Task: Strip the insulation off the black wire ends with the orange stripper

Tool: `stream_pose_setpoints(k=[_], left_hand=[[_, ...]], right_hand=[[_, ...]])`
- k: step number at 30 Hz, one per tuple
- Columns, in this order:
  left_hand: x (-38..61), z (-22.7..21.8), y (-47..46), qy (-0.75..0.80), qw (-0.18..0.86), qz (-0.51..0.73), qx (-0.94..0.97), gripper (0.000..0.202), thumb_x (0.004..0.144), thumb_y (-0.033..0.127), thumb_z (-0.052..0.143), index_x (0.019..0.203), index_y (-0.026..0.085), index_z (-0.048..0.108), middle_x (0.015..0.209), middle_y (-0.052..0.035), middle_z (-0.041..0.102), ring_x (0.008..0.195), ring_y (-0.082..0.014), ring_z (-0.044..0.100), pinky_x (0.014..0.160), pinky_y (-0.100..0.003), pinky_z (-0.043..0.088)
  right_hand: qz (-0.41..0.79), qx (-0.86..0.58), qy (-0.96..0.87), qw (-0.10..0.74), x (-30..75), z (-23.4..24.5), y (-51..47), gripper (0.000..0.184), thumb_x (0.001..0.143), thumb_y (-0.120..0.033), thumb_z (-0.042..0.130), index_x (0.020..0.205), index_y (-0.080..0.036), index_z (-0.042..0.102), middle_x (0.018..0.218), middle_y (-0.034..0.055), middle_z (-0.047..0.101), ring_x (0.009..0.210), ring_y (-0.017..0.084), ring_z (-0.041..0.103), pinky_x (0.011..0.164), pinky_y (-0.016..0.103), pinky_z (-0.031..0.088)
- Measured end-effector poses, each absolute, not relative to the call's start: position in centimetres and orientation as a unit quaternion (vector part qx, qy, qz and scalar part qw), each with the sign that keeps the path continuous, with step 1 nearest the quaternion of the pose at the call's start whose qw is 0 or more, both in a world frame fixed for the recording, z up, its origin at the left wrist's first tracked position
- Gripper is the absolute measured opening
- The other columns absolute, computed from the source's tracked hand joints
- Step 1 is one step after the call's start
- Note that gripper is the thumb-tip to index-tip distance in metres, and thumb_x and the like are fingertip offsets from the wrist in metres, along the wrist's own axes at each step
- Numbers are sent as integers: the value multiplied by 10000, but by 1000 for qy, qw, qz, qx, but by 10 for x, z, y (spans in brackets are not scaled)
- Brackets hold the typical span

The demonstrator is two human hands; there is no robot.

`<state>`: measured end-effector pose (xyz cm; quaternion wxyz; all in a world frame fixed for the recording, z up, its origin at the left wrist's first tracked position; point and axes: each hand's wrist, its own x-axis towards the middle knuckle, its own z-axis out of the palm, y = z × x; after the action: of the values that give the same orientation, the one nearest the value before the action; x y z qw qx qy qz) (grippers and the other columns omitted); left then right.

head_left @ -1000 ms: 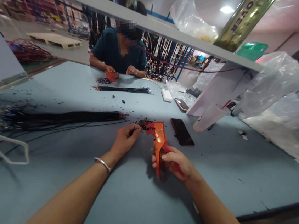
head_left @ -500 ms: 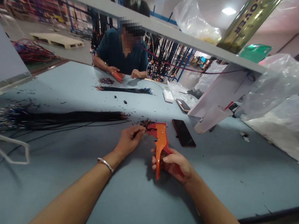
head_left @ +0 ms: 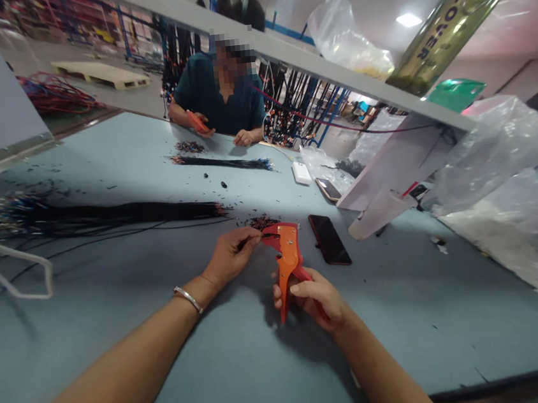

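This is a factory workshop for wire assembly. Long bundles of black wires [head_left: 107, 215] lie across the wide blue table [head_left: 220, 373] at the left, with cut scraps [head_left: 261, 220] strewn mid-frame. At the upper left the open floor holds a wooden pallet [head_left: 99, 73] and storage racks [head_left: 81, 19], while more cables [head_left: 298, 109] hang behind a co-worker [head_left: 219, 94] seated at top centre.

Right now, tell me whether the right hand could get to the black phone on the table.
Probably yes: the black phone lies just beyond the right hand, nothing between, though that hand grips the orange wire stripper.
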<state>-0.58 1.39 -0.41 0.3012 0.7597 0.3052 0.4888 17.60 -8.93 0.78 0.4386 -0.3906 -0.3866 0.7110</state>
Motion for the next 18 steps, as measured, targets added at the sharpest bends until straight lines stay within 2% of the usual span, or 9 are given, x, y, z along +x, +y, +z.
stream_pose_setpoints(k=[7, 18], left_hand=[[-6, -5, 12, 313, 277, 493, 763, 184, 863, 228, 509, 798, 144, 659, 770, -24, 694, 697, -117, 616, 677, -197, 480], [-4, -5, 11, 305, 278, 506, 757, 191, 861, 230, 506, 779, 140, 654, 752, -21, 692, 683, -112, 614, 667, -187, 477]], right_hand=[[695, -403, -397, 443, 174, 9, -90, 291, 671, -249, 683, 925, -121, 624, 760, 51, 643, 648, 168, 619, 569, 281, 503], [658, -423, -425, 455, 171, 6, -91, 257, 686, -315, 709, 829, -143, 580, 635, -1, 568, 516, 128, 540, 403, 214, 437]])
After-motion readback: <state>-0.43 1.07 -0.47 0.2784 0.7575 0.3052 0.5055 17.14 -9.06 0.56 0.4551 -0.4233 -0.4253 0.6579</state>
